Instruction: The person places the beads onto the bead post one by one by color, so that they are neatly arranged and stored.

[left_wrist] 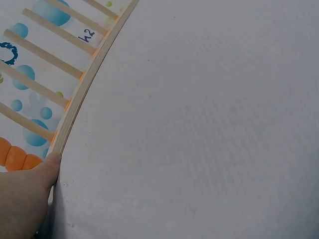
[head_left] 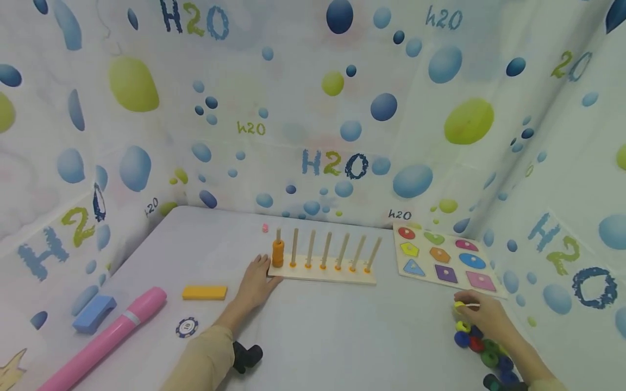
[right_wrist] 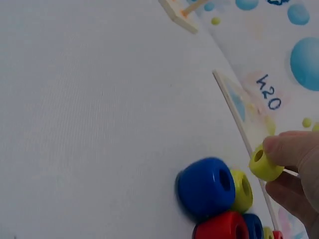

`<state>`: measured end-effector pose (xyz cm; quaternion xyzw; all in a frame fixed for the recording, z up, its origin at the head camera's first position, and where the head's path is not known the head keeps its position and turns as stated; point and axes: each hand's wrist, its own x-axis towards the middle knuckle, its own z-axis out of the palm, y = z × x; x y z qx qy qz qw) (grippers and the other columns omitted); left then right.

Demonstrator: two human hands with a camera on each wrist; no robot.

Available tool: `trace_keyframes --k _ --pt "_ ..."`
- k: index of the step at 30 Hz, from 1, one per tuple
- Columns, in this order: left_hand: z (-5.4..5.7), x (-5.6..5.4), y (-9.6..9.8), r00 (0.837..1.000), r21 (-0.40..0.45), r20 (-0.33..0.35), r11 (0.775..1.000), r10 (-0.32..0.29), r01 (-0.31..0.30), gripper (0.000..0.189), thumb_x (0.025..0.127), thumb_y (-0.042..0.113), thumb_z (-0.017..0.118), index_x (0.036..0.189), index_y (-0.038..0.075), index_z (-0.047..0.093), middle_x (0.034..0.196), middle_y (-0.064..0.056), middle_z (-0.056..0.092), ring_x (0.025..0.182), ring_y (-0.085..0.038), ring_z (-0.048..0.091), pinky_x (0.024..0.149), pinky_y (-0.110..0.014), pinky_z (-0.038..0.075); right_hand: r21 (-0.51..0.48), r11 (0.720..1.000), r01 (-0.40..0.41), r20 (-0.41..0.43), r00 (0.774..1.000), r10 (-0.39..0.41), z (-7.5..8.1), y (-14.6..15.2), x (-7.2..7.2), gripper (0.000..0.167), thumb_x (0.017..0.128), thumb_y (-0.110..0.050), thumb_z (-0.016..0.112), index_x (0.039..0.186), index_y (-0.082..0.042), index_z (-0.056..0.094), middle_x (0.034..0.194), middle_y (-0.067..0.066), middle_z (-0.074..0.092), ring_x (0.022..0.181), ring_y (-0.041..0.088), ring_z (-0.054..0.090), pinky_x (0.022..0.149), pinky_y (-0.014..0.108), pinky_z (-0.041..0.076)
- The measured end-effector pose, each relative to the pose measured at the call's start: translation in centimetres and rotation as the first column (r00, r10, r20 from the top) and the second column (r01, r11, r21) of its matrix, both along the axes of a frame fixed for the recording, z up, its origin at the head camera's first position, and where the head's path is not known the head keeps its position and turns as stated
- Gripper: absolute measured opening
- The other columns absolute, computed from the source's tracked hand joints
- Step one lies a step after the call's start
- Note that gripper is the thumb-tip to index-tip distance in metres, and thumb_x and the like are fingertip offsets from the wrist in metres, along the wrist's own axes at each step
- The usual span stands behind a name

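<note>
My left hand (head_left: 255,283) holds the left end of a wooden peg board (head_left: 320,276), thumb along its front edge. Orange beads (head_left: 277,253) are stacked on the leftmost peg, beside that hand; the other pegs carry no stacked beads. Over on the right, my right hand (head_left: 486,315) pinches a yellow bead (right_wrist: 263,167) between thumb and fingers, its hole showing in the right wrist view. Just below that hand lies a cluster of loose beads, among them a blue bead (right_wrist: 205,188), a red bead (right_wrist: 223,227) and a green bead (head_left: 489,358).
A shape puzzle board (head_left: 425,268) lies at the back right. On the left are a yellow block (head_left: 204,293), a poker chip (head_left: 187,327), a blue block (head_left: 94,315) and a long pink tube (head_left: 107,339). A small pink piece (head_left: 265,228) sits behind the peg board.
</note>
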<state>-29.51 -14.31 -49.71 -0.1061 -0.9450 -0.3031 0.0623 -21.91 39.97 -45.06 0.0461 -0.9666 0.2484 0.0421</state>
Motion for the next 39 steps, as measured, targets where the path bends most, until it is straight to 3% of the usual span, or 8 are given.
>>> trace_keyframes --k 3,7,14,18,24,30,35,39 --pt "0.2 -0.2 0.1 1.000 0.005 -0.010 1.000 -0.005 0.005 0.067 0.091 0.032 0.064 0.134 -0.014 0.041 0.142 -0.029 0.037 0.135 -0.043 0.026 0.112 -0.053 0.020 -0.011 0.999 -0.030 -0.103 0.994 0.029 0.6 -1.0 -0.7 0.026 0.086 -0.014 0.070 0.109 -0.003 0.065 0.102 0.011 0.068 0.096 0.031 0.065 0.077 0.037 0.056" --pt "0.2 -0.2 0.1 1.000 -0.009 -0.006 1.000 0.003 -0.003 0.067 0.090 0.031 0.065 0.133 -0.014 0.041 0.141 -0.029 0.037 0.134 -0.043 0.027 0.111 -0.053 0.022 -0.043 0.997 -0.060 -0.141 0.989 0.054 1.8 -3.0 -1.7 0.027 0.087 -0.020 0.070 0.108 -0.004 0.064 0.099 0.010 0.068 0.094 0.032 0.065 0.077 0.039 0.057" --pt "0.2 -0.4 0.1 1.000 -0.009 0.009 1.000 0.011 -0.011 0.068 0.091 0.033 0.063 0.135 -0.013 0.040 0.143 -0.027 0.036 0.136 -0.042 0.025 0.112 -0.052 0.020 -0.126 0.986 -0.105 -0.247 0.966 0.071 4.7 -7.4 -4.1 0.022 0.089 -0.023 0.067 0.104 -0.006 0.067 0.095 0.006 0.069 0.089 0.018 0.064 0.075 0.010 0.049" --pt "0.3 -0.4 0.1 1.000 -0.010 0.015 1.000 0.014 -0.014 0.068 0.091 0.033 0.063 0.135 -0.013 0.040 0.144 -0.027 0.035 0.136 -0.042 0.024 0.112 -0.052 0.020 -0.209 0.956 -0.204 -0.340 0.932 0.125 6.6 -10.5 -5.7 0.020 0.089 -0.015 0.067 0.105 -0.005 0.068 0.099 0.010 0.068 0.091 0.009 0.061 0.079 0.005 0.045" --pt "0.1 -0.2 0.1 1.000 0.000 0.012 1.000 0.012 -0.012 0.068 0.090 0.032 0.065 0.135 -0.014 0.040 0.143 -0.028 0.036 0.136 -0.042 0.025 0.112 -0.053 0.021 -0.284 0.886 -0.366 -0.430 0.875 0.224 8.5 -16.6 -7.8 0.020 0.086 -0.005 0.068 0.105 -0.001 0.069 0.107 0.012 0.066 0.099 0.023 0.062 0.083 0.014 0.050" --pt "-0.2 -0.5 -0.3 1.000 0.001 0.022 1.000 0.001 -0.001 0.068 0.091 0.034 0.063 0.136 -0.013 0.040 0.144 -0.027 0.035 0.137 -0.040 0.023 0.114 -0.049 0.017 -0.285 0.856 -0.432 -0.418 0.859 0.295 8.9 -23.2 -10.1 0.026 0.085 -0.003 0.068 0.111 -0.002 0.065 0.111 0.007 0.066 0.105 0.020 0.061 0.090 0.025 0.050" --pt "-0.3 -0.5 -0.2 1.000 -0.004 0.001 1.000 -0.011 0.011 0.068 0.090 0.032 0.064 0.133 -0.015 0.041 0.142 -0.029 0.036 0.136 -0.042 0.025 0.114 -0.050 0.017 -0.326 0.808 -0.490 -0.413 0.843 0.344 8.3 -27.2 -11.6 0.032 0.082 0.002 0.070 0.113 0.000 0.062 0.111 0.011 0.065 0.105 0.021 0.061 0.089 0.026 0.051" --pt "-0.3 -0.5 -0.1 1.000 -0.018 -0.008 1.000 -0.006 0.005 0.067 0.090 0.033 0.064 0.133 -0.015 0.042 0.141 -0.030 0.037 0.136 -0.042 0.026 0.114 -0.049 0.016 -0.315 0.789 -0.527 -0.426 0.822 0.379 8.0 -29.9 -12.5 0.032 0.080 0.004 0.072 0.110 0.001 0.063 0.108 0.013 0.065 0.102 0.021 0.062 0.087 0.022 0.052"
